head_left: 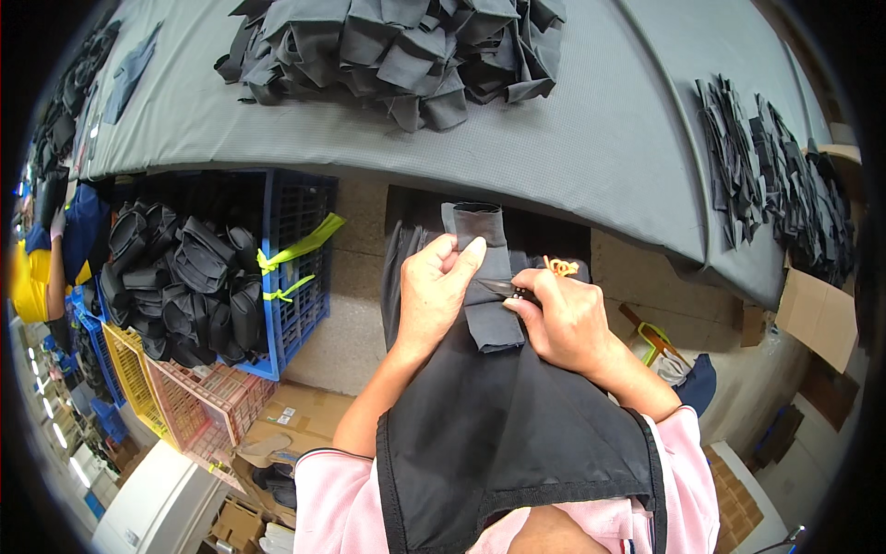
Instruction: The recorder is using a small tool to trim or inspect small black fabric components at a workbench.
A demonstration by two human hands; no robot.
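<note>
My left hand (pixel 426 294) pinches a dark grey fabric piece (pixel 494 325), thumb and fingers closed near its upper part. The piece looks like a short sewn tube or folded strip, its upper end gaping a little. In my right hand (pixel 570 323) is a pair of small thread snips (pixel 498 287). Their thin metal blades point left and lie against the cloth, while my fingers cover the handle. A yellow-orange cord (pixel 560 267) sticks up beside that hand. Below both hands spreads a black apron (pixel 517 425). More dark cloth (pixel 402 268) hangs behind my left hand.
Ahead stands a grey-covered table (pixel 600 138) with a heap of dark fabric pieces (pixel 397 55) and rows of stacked pieces (pixel 738 166). At left, a blue crate (pixel 300 268) holds black pouches (pixel 198 277). A person in yellow (pixel 32 282) is at far left.
</note>
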